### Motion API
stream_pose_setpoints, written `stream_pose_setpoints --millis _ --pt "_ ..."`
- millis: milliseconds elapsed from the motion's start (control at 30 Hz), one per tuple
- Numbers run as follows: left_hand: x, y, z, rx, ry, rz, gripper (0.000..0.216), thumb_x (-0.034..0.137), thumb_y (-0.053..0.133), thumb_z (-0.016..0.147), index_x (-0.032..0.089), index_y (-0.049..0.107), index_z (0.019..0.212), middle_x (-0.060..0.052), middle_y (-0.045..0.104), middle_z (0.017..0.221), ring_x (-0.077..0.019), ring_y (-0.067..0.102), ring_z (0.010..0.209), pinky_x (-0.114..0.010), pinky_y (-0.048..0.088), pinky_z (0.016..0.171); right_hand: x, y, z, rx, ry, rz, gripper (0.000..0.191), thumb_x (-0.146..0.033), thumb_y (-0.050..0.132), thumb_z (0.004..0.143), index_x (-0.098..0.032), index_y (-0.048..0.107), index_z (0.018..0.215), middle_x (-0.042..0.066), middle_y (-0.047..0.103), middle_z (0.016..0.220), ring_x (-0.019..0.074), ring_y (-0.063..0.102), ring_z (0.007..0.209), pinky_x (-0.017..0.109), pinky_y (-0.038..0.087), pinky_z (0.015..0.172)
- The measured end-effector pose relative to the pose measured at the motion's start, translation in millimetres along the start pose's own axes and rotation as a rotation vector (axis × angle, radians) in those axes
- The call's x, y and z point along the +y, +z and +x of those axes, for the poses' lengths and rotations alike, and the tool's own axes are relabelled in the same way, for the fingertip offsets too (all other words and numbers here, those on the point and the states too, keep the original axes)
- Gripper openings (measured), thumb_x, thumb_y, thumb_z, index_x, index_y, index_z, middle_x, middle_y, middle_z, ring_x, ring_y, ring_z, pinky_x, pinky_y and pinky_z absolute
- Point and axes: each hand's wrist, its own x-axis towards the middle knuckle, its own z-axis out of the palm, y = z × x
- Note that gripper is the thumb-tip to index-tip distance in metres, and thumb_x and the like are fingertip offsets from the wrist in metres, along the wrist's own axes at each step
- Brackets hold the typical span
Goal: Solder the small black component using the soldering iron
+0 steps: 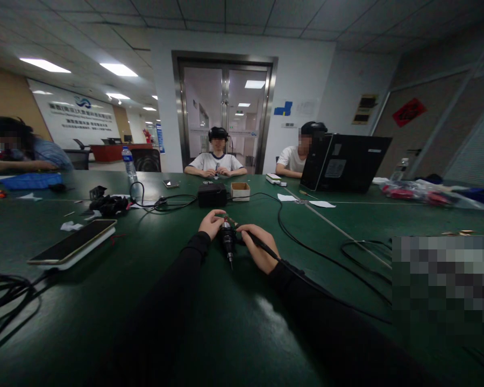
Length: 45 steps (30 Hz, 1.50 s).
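Observation:
On the green table in front of me lies a black, tapered cylindrical device (227, 236), its thin pointed end towards me. Fingers of my left hand (211, 223) are closed at its far end, by a small reddish part too small to make out. My right hand (260, 247) grips a black pen-shaped tool, seemingly a soldering iron (266, 248), like a pen. Its cable trails back over my right forearm. The tool's front end points at the far end of the device; whether it touches cannot be seen.
Beyond my hands stand a black box (212, 194) and a small open cardboard box (240, 191). Black cables (302, 247) cross the right side. A phone on a white box (75, 244) lies left. Further off are a computer case (344, 163), a bottle (129, 163) and several seated people.

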Motion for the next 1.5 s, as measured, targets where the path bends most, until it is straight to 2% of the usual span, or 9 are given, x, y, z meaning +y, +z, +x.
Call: stream_pose_setpoints --millis 567,733,1133,1300,1400,1500 --pt "-8 1 5 -0.031 0.01 -0.042 0.031 0.023 0.062 0.065 0.019 0.06 0.096 -0.003 0.067 0.077 -0.0152 0.062 0.069 -0.023 0.045 0.059 -2 0 0 -0.021 -0.006 0.009 0.021 -0.026 0.045 0.088 -0.023 0.066 0.092 0.002 0.069 0.095 0.0165 0.063 0.09 0.03 0.047 0.084" --pt "-7 1 7 0.009 -0.023 -0.018 0.03 0.021 0.062 0.064 0.018 0.06 0.094 -0.002 0.065 0.072 -0.0143 0.061 0.065 -0.023 0.044 0.057 -2 -1 0 0.009 -0.007 0.018 0.021 -0.026 0.045 0.088 -0.023 0.066 0.091 0.002 0.069 0.095 0.017 0.063 0.089 0.03 0.048 0.084" --pt "-18 0 12 -0.024 0.022 -0.03 0.028 0.019 0.061 0.068 0.017 0.06 0.095 -0.001 0.065 0.07 -0.0132 0.06 0.062 -0.024 0.046 0.061 -1 0 0 0.009 -0.006 0.0 0.021 -0.025 0.045 0.087 -0.023 0.066 0.09 0.002 0.069 0.094 0.0171 0.063 0.089 0.03 0.048 0.083" --pt "-20 0 12 0.027 -0.013 0.155 0.022 0.024 0.061 0.072 0.018 0.065 0.093 -0.002 0.066 0.07 -0.0152 0.06 0.065 -0.026 0.047 0.067 1 -1 0 0.077 0.011 -0.012 0.021 -0.025 0.046 0.086 -0.023 0.066 0.088 0.002 0.07 0.093 0.0179 0.064 0.087 0.03 0.048 0.082" --pt "-15 -1 8 0.093 -0.017 0.36 0.013 0.027 0.061 0.075 0.021 0.068 0.083 -0.004 0.069 0.077 -0.0185 0.061 0.073 -0.029 0.046 0.075 0 -2 0 0.073 0.016 -0.017 0.02 -0.024 0.046 0.086 -0.023 0.066 0.088 0.002 0.07 0.093 0.0178 0.064 0.087 0.03 0.048 0.082" --pt "-6 -2 4 0.093 -0.029 0.487 0.013 0.027 0.057 0.077 0.021 0.068 0.073 -0.007 0.071 0.085 -0.0222 0.061 0.082 -0.031 0.045 0.079 -2 -3 1 0.069 0.019 -0.021 0.02 -0.024 0.047 0.086 -0.023 0.066 0.087 0.001 0.07 0.093 0.0173 0.064 0.088 0.029 0.048 0.082"
